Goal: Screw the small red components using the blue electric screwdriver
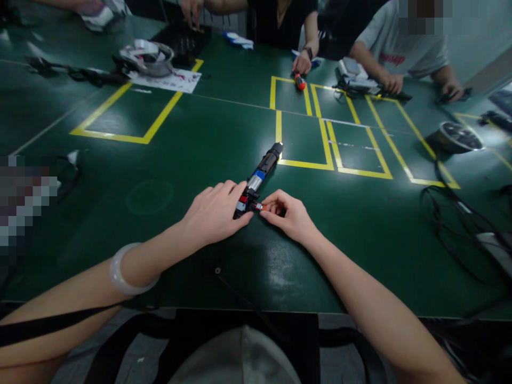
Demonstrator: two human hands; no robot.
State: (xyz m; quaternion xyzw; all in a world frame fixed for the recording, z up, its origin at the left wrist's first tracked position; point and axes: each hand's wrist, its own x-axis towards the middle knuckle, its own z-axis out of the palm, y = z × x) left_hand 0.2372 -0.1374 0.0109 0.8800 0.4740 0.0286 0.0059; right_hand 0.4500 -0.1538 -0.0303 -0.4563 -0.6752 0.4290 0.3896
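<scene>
A long, dark, opened-up device [262,173] with a blue and silver cylindrical section lies slanted on the green table. Over its near end, my left hand [218,213] is closed, fingers on the far side and thumb on the near side. At the device's right side, my right hand [288,213] pinches a small red and orange part [261,207]. That part touches or sits very near the device; its exact kind is too small to tell. The palm sides of both hands are hidden.
Yellow tape rectangles [306,164] mark the green table [192,160]. A metal bowl [148,58] stands on paper at the far left. Black cables [448,213] and a round metal container [456,137] lie right. Across the table, a co-worker's hand [302,63] touches a red-and-black tool [300,81].
</scene>
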